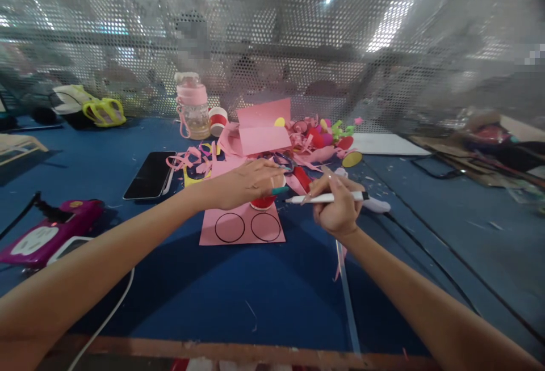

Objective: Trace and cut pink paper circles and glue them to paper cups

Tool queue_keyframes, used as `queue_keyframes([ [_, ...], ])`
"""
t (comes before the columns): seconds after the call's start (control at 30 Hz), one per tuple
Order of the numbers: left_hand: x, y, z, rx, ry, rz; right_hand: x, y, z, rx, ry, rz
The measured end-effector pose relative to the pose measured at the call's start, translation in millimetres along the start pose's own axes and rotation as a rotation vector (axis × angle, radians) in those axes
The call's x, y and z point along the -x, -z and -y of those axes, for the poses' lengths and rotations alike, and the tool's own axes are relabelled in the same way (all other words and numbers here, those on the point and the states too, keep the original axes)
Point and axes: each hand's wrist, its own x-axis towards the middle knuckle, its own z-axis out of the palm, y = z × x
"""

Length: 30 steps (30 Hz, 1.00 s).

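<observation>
- The step in hand seems to be the tracing of round outlines on a pink sheet (pixel 247 235), with a red-and-white cup (pixel 263 203) probably used as the guide.
- The cup is placed on the sheet, behind two black circles (pixel 230 227) by which the near end is already marked; its upper part is hidden by the left hand (pixel 251 182).
- By the left hand, the fingers are stretched over the cup; whether it is gripped or only pressed from above cannot be told.
- By the right hand (pixel 338 206), a white marker (pixel 321 198) is grasped between bent fingers, its tip pointed leftward, just beside the cup.
- For the next move, it is judged that the cup should be kept steady and the tip brought to its lower edge.
- The sheet is seen flat on the blue table (pixel 298 291), its near corners neat; its far part is partly covered by the hand and by pink scraps (pixel 191 159).
</observation>
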Motion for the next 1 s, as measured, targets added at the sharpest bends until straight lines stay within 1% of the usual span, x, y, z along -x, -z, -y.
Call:
queue_keyframes([
  [0.13, 3, -3.3, 2, -0.005, -0.03, -0.03, 3, 4, -4, 0.057, -0.056, 0.093],
  [0.23, 3, -4.3, 3, 0.008, -0.031, -0.036, 6, 3, 0, 0.21, -0.072, 0.21],
  [0.33, 3, -2.9, 3, 0.019, -0.003, -0.007, 8, 0, 9, 0.334, -0.066, 0.331],
  [0.47, 4, -0.1, 1, 0.045, 0.029, 0.024, 7, -4, 15, 0.361, -0.039, 0.4],
  [0.57, 4, 0.9, 0, 0.072, 0.054, 0.031, 5, -6, 16, 0.359, -0.015, 0.485],
  [0.67, 3, 1.9, -1, 0.1, 0.086, 0.051, 5, -11, 17, 0.361, 0.059, 0.557],
  [0.8, 1, 3.2, -3, 0.094, 0.123, 0.093, 7, -16, 14, 0.408, 0.187, 0.595],
  [0.93, 0, 3.4, -5, 0.067, 0.141, 0.12, 9, -16, 8, 0.443, 0.348, 0.634],
  [1.0, 0, 3.7, -6, 0.072, 0.15, 0.122, 9, -16, 6, 0.442, 0.387, 0.656],
])
